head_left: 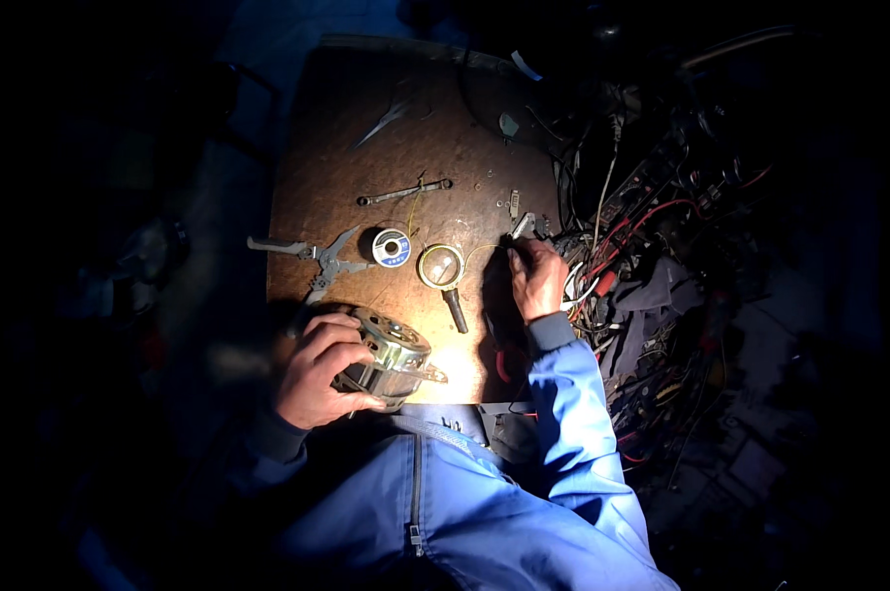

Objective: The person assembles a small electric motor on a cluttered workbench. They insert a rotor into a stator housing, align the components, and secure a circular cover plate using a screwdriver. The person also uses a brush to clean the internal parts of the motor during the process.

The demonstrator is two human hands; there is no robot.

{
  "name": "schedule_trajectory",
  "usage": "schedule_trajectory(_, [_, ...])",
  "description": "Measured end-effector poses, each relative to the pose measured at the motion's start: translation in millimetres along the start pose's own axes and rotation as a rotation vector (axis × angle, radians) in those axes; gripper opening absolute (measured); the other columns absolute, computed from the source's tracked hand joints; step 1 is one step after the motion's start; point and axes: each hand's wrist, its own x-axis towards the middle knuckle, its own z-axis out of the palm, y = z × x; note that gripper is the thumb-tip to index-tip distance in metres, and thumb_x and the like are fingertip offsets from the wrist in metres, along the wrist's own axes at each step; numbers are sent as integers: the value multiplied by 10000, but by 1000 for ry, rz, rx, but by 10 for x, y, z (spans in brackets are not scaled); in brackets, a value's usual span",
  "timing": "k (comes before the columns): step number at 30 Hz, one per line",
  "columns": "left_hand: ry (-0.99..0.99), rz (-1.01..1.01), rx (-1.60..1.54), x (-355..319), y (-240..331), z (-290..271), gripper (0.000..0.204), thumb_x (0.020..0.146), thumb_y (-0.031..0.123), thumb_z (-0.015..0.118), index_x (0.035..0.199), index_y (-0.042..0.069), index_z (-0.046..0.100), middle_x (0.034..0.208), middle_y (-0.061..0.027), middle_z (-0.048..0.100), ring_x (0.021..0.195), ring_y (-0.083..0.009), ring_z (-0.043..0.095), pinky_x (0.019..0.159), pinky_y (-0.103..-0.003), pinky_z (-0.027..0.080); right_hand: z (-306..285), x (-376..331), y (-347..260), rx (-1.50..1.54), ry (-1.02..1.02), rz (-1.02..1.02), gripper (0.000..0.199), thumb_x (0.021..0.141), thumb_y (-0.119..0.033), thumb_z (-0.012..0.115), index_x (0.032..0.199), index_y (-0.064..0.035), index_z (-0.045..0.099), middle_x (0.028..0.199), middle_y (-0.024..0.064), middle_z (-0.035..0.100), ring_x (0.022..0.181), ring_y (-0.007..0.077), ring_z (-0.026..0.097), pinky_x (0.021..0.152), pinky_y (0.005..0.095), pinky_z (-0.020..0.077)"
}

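A round metal electric motor (394, 347) rests near the front edge of the wooden table. My left hand (319, 366) grips it from the left, fingers over its top and thumb low on its near side. My right hand (540, 280) is at the table's right side, with thumb and fingertips pinched together. What they hold, if anything, is too small to make out. Just beyond those fingertips lies a small metal piece (526, 227). Between my hands is a magnifying glass (441, 266) with a black handle, and a thin yellowish wire runs close to it.
A solder spool (393, 248), wire-stripping pliers (327, 264), a double-ended wrench (405, 191) and scissors (382, 124) lie on the wooden table (366, 89). Tangled cables (602, 251) crowd its right edge. Beyond the lit area, the surroundings are dark.
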Motion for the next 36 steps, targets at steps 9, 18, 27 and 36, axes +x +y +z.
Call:
schedule_trajectory(9, [-15, -33, -49, -33, 0, -15, 643, 490, 277, 1042, 989, 74, 691, 1105, -104, 644, 1177, -353, 627, 996, -482, 524, 271, 562, -48, -113, 44, -106, 220, 891, -76, 743, 1104, -35, 780, 1108, 237, 732, 1006, 445, 713, 872, 465, 569])
schedule_trajectory(18, [-15, -42, -153, -39, -73, -15, 660, 523, 227, 1038, 1062, 62, 696, 1126, -111, 661, 1223, -349, 615, 1014, -472, 516, 331, 815, 89, -260, -97, -142, 207, 867, -138, 767, 1064, -75, 758, 987, 224, 737, 943, 467, 701, 795, 532, 561])
schedule_trajectory(27, [-13, -101, -158, -24, -26, -3, 660, 528, 243, 1040, 1064, 75, 695, 1161, -102, 659, 1243, -333, 605, 1054, -456, 510, -429, -398, -1305, 745, -774, 307, 149, 1003, -123, 703, 1083, 2, 689, 1022, 84, 677, 941, 185, 636, 845, 343, 527])
schedule_trajectory(36, [-2, -80, -126, -6, -20, 26, 665, 516, 212, 1042, 1059, 76, 682, 1140, -95, 656, 1234, -333, 615, 1037, -452, 524, -291, -1011, -1343, 389, -465, -257, 58, 938, -23, 776, 972, 21, 765, 934, 109, 712, 803, 197, 682, 721, 319, 542])
